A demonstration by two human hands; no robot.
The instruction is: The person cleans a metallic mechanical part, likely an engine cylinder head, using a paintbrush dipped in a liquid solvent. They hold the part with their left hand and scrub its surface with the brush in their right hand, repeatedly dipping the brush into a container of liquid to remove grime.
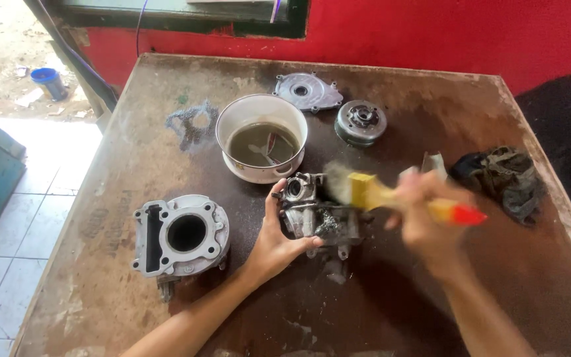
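A grey metal carburetor (312, 210) lies on the brown wooden table (166, 152) near the middle. My left hand (277, 239) grips its left side, thumb up against the top opening. My right hand (427, 215) holds a paintbrush (391, 195) with a yellow handle and a red tip. Its bristles sit over the carburetor's upper right part. The right hand and brush are blurred with motion.
A white bowl (261, 106) of murky liquid stands just behind the carburetor. An engine cylinder block (180, 235) lies at the left. A flat metal cover (308, 91) and a round clutch part (361, 122) sit at the back. A dark rag (503, 178) lies right.
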